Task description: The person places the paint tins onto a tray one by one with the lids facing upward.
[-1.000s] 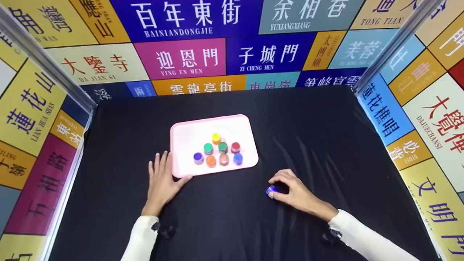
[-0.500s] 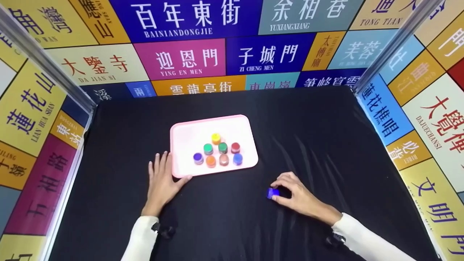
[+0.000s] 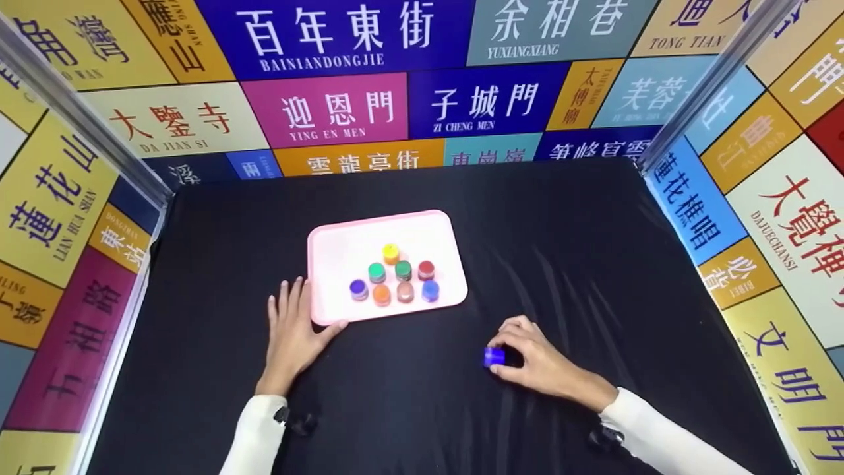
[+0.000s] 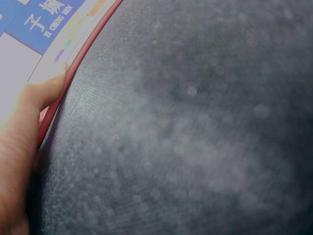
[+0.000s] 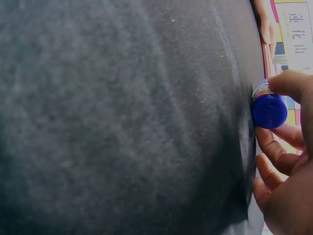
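Observation:
In the head view, my right hand pinches a small blue paint jar between thumb and fingers, low over the black cloth, to the right of the tray. The right wrist view shows the jar's round blue lid turned toward the camera, with a printed label behind it. My left hand lies at the near left corner of a pink-rimmed tray, fingers extended along the left side and thumb at the front edge. In the left wrist view its thumb touches the red-looking rim.
Several paint jars stand on the tray in rows: a yellow jar at the back, green jars and a red jar in the middle, and purple, orange, brown and blue in front. Black cloth covers the table, with printed panels around it.
The jar in my right hand has turned between the fingers, showing more of its blue side. The right hand has shifted slightly; the left hand and tray hold their place.

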Motion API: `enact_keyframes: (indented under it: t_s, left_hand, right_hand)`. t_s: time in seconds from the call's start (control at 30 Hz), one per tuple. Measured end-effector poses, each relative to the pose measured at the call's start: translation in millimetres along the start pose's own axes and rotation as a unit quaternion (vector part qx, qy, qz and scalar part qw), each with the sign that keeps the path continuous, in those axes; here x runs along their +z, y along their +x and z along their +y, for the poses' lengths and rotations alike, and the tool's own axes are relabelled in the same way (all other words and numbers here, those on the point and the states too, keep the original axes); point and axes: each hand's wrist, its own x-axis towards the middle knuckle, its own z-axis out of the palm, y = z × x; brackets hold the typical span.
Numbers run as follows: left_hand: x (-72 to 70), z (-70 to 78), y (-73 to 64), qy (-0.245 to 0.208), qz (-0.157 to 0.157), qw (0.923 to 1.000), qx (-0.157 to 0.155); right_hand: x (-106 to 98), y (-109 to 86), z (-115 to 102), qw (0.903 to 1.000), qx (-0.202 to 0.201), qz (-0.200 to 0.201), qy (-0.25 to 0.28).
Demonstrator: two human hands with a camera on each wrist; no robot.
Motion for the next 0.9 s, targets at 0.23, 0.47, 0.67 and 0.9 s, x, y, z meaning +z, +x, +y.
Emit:
enact_keyframes:
  t_s: [0.23,0.47,0.67,0.9]
  left_hand:
    - [-0.3,-0.2,-0.2,-0.005,-0.001,1.0,-0.003]
    - [0.2,-0.4,-0.4,-0.004,-0.001,1.0,-0.002]
    - [-0.3,-1.0,0.0,-0.004,-0.002,1.0,-0.003]
    - [-1.1,-0.8,0.4,-0.003,-0.005,1.0,-0.004]
  right_hand:
    - [-2.5,10.2,-2.8,0.9991,0.024,-0.023,-0.026]
    - [-5.8,22.1,4.8,0.9997,0.022,0.013,-0.003]
    - [-12.1,34.9,12.5,0.9987,0.043,0.025,0.014]
    - [-21.6,49.0,23.1,0.9961,0.061,0.041,0.048]
